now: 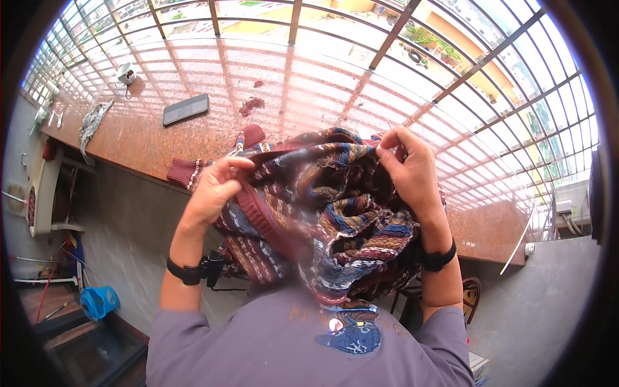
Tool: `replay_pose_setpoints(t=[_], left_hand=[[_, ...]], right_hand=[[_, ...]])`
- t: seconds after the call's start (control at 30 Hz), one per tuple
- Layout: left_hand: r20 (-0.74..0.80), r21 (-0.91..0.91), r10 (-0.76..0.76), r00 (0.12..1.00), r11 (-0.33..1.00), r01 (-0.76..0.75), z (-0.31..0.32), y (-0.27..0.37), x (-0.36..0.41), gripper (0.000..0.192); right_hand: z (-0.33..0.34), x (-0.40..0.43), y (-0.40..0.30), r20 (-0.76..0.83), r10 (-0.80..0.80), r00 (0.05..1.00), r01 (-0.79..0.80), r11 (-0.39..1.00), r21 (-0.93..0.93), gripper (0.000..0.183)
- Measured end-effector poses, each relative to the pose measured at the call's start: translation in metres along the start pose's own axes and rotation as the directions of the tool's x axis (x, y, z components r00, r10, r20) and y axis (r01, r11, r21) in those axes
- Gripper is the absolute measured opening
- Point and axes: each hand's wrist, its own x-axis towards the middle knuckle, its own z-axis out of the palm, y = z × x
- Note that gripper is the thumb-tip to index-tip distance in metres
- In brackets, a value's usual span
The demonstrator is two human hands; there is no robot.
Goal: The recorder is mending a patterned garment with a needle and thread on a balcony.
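Observation:
A multicoloured knitted sweater with maroon ribbed edging lies bunched in front of my chest, partly over the granite counter's edge. My left hand pinches its ribbed edge at the left, thumb and forefinger bent around the knit. At the upper right, the fingertips of my right hand grip the edge, so the fabric is stretched between both hands. A ribbed cuff rests on the counter left of my left hand, and another maroon ribbed end stands just above it. The lower folds of the sweater hang against my shirt.
On the granite counter are a dark phone, a cup, a crumpled grey cloth and maroon fluff. A metal window grille runs behind. A blue bucket stands low left; a chair is low right.

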Motion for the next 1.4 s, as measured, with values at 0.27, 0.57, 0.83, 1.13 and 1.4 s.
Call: replay_pose_setpoints(t=[0.27, 0.57, 0.83, 1.13, 1.4], left_hand=[[-0.029, -0.006, -0.052, 0.998, 0.999, 0.052, 0.016, -0.011, 0.002, 0.058], [-0.024, -0.027, -0.046, 0.999, 0.999, 0.045, 0.014, -0.007, 0.004, 0.063], [0.046, -0.194, 0.002, 0.999, 0.981, 0.007, 0.01, 0.005, 0.013, 0.056], [0.107, -0.201, 0.022, 0.994, 0.98, 0.0, 0.04, 0.012, 0.03, 0.052], [0.123, -0.602, 0.012, 0.992, 0.796, 0.065, 0.046, 0.027, 0.014, 0.04]], right_hand=[[0.05, -0.025, -0.039, 0.3, -0.467, 0.832, 0.527, 0.834, -0.162, 0.029], [0.008, -0.023, -0.012, 0.099, 0.015, 0.995, -0.078, 0.74, 0.668, 0.009], [-0.009, -0.034, 0.004, 0.02, 0.215, 0.976, -0.137, 0.546, 0.827, 0.01], [0.008, -0.032, 0.027, 0.046, 0.249, 0.968, -0.198, 0.634, 0.747, 0.005], [0.001, -0.019, 0.017, -0.151, 0.009, 0.988, 0.016, 0.986, 0.166, 0.009]])
